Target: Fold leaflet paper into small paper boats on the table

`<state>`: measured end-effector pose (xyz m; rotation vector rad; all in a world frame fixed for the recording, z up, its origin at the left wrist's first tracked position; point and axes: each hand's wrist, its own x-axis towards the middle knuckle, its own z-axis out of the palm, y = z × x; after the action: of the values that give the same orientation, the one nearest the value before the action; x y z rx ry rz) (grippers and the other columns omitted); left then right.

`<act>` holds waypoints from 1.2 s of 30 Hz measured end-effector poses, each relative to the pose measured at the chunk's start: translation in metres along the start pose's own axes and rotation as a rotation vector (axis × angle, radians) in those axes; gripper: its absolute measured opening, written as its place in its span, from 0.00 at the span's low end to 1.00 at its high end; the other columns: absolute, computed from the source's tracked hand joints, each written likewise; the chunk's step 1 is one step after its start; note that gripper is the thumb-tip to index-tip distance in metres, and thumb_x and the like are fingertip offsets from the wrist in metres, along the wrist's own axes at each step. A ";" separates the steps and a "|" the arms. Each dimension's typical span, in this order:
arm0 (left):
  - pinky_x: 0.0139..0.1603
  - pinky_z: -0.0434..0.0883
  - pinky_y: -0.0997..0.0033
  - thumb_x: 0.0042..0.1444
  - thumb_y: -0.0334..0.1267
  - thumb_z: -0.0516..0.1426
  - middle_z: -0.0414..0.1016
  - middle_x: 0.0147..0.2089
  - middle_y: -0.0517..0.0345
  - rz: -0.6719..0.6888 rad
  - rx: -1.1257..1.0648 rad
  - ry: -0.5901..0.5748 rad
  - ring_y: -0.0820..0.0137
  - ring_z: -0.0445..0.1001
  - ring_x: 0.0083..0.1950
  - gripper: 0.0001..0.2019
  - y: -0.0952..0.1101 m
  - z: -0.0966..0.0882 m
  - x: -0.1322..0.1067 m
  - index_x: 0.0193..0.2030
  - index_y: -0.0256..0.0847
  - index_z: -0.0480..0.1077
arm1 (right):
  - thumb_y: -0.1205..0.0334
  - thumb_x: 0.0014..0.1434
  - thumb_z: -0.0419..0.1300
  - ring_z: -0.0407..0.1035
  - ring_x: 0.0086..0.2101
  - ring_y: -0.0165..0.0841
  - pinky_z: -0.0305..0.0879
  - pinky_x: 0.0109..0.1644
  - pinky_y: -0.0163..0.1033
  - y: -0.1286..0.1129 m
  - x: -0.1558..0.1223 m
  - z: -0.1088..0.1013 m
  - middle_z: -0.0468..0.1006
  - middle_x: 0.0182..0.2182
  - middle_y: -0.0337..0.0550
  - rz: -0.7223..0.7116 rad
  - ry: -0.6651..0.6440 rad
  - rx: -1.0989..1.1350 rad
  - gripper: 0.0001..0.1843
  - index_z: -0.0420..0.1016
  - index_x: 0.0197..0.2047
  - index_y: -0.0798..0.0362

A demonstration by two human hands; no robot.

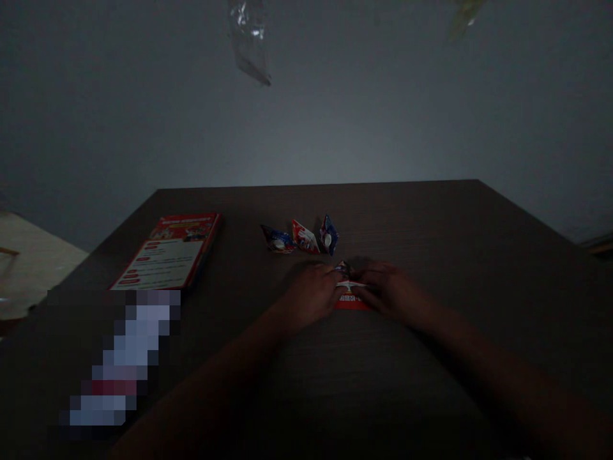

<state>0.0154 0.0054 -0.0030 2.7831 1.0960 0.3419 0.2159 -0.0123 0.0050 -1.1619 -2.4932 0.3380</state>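
A partly folded sheet of printed paper (353, 304), red with white lettering along its near edge, lies on the dark table between my hands. My left hand (312, 292) presses its fingertips and thumb on the paper's left side. On the right side, my right hand (393, 289) has its fingers bent over the paper, the thumb at the fold. A dark, patterned corner of the paper shows beyond the fingers. Just behind stand several folded paper pieces: a blue one (278, 240), a red and white one (305, 237) and another blue one (328, 235).
To the left lies a stack of red and white printed leaflets (167, 255). Nearer me on that side is a pixelated, pale patch (129, 358). The brown table (431, 217) reaches a grey wall (383, 96), where a clear plastic bag (249, 41) hangs.
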 end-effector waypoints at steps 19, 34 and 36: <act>0.45 0.68 0.61 0.60 0.35 0.49 0.72 0.45 0.51 0.048 0.069 -0.004 0.62 0.72 0.45 0.10 0.004 0.000 0.004 0.44 0.37 0.67 | 0.63 0.60 0.55 0.69 0.42 0.37 0.65 0.49 0.44 -0.003 0.003 0.000 0.76 0.40 0.48 -0.021 -0.008 -0.037 0.10 0.77 0.40 0.53; 0.44 0.68 0.61 0.59 0.43 0.49 0.76 0.40 0.47 -0.084 0.020 -0.089 0.60 0.73 0.42 0.14 -0.009 -0.012 0.001 0.39 0.36 0.71 | 0.62 0.58 0.56 0.68 0.46 0.40 0.65 0.52 0.45 0.000 0.002 0.004 0.75 0.43 0.50 0.070 0.019 0.004 0.10 0.76 0.42 0.54; 0.42 0.68 0.61 0.59 0.43 0.50 0.76 0.39 0.47 -0.095 0.028 -0.080 0.60 0.73 0.41 0.14 -0.007 -0.011 0.002 0.38 0.36 0.71 | 0.62 0.58 0.56 0.68 0.46 0.40 0.64 0.52 0.45 0.001 0.003 0.006 0.75 0.43 0.49 0.078 0.030 0.006 0.10 0.76 0.41 0.54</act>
<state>0.0093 0.0124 0.0068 2.7311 1.2179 0.2039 0.2120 -0.0098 0.0003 -1.2553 -2.4243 0.3459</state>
